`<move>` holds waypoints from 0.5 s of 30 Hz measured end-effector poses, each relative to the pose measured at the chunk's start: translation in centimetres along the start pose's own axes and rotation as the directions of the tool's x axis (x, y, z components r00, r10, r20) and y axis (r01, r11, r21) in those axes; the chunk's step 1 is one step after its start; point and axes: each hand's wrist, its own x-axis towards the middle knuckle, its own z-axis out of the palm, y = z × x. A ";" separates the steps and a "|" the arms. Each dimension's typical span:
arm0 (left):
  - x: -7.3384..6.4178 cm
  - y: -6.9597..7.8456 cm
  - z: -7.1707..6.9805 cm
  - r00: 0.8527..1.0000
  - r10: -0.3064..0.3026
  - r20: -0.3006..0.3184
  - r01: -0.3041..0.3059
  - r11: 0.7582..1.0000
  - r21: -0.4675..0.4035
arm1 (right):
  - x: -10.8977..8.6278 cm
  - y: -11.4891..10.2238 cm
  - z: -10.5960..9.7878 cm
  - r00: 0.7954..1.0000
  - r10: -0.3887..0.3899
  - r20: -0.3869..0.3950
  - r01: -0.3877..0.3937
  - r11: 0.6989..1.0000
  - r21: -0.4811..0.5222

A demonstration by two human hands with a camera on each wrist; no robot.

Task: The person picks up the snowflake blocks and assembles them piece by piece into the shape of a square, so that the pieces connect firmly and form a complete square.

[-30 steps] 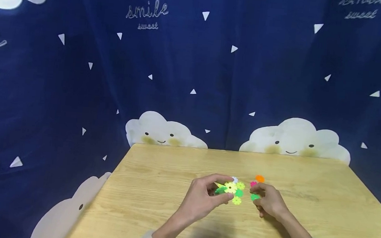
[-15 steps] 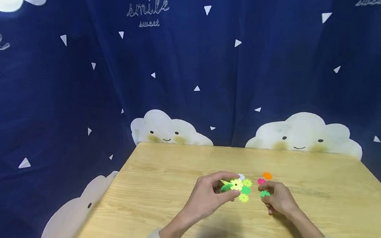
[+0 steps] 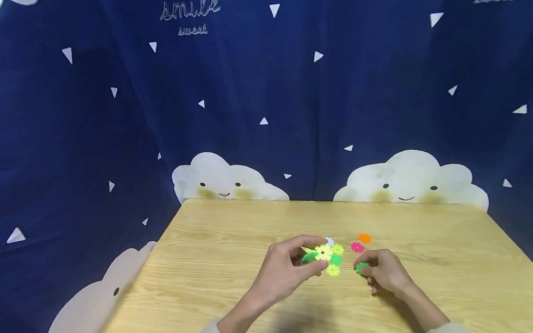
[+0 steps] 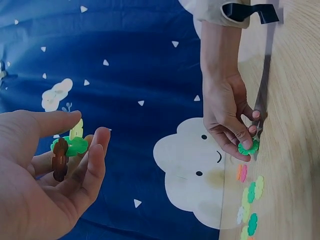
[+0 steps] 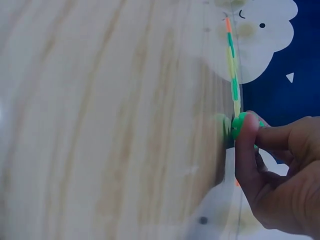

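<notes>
My left hand (image 3: pixel 281 271) holds a small cluster of joined snowflake-shaped plastic discs between thumb and fingers, raised over the table. In the left wrist view the cluster shows a brown disc (image 4: pixel 60 160), a green disc (image 4: pixel 77 145) and a yellow disc (image 4: pixel 76 129) interlocked at angles. My right hand (image 3: pixel 389 272) is low at the tabletop, pinching a single green disc (image 4: pixel 248 147) between thumb and fingertips. In the right wrist view the thumb partly covers that green disc (image 5: pixel 238 126).
Loose discs lie flat on the wooden table (image 3: pixel 219 268) between and beyond the hands: an orange disc (image 3: pixel 365 238), a pink disc (image 3: pixel 357 247), a white one, and several yellow and green ones (image 3: pixel 333 270). A dark blue curtain (image 3: pixel 235 84) with clouds hangs behind the table.
My right fingers have drawn in around the green disc, which now looks tilted in them. The pink disc is more uncovered. My left hand keeps its cluster, and the head view has shifted slightly.
</notes>
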 end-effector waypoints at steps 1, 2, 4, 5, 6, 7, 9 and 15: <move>0.0 0.0 0.0 1.000 0.001 0.000 -0.001 1.000 -0.002 | 0.0 -0.1 0.0 1.000 0.004 0.005 -0.004 1.000 0.013; 0.0 0.0 0.0 1.000 0.001 0.001 -0.001 1.000 -0.009 | -0.1 -0.2 0.0 1.000 0.009 0.009 -0.010 1.000 0.027; -0.1 0.1 0.0 1.000 0.002 0.002 -0.002 1.000 -0.014 | -0.3 -0.4 0.0 1.000 0.020 0.016 -0.020 0.998 0.060; -0.1 0.1 0.0 1.000 0.002 0.001 -0.002 1.000 -0.015 | -0.4 -0.6 0.0 1.000 0.022 0.020 -0.024 0.997 0.077; -0.1 0.1 0.0 1.000 0.003 -0.001 -0.003 1.000 -0.015 | -0.6 -0.7 0.0 0.999 0.023 0.022 -0.025 0.995 0.093; -0.2 0.1 0.1 1.000 0.004 -0.003 -0.004 1.000 -0.015 | -0.7 -0.9 0.0 0.999 0.022 0.024 -0.025 0.994 0.106; -0.3 0.1 0.1 1.000 0.005 -0.008 -0.005 1.000 -0.005 | -1.0 -1.2 0.0 1.000 0.017 0.023 -0.019 0.993 0.118; -0.2 0.2 0.4 1.000 0.017 -0.005 -0.017 1.000 0.005 | -1.7 -2.8 -0.3 1.000 -0.006 -0.008 0.007 0.991 0.133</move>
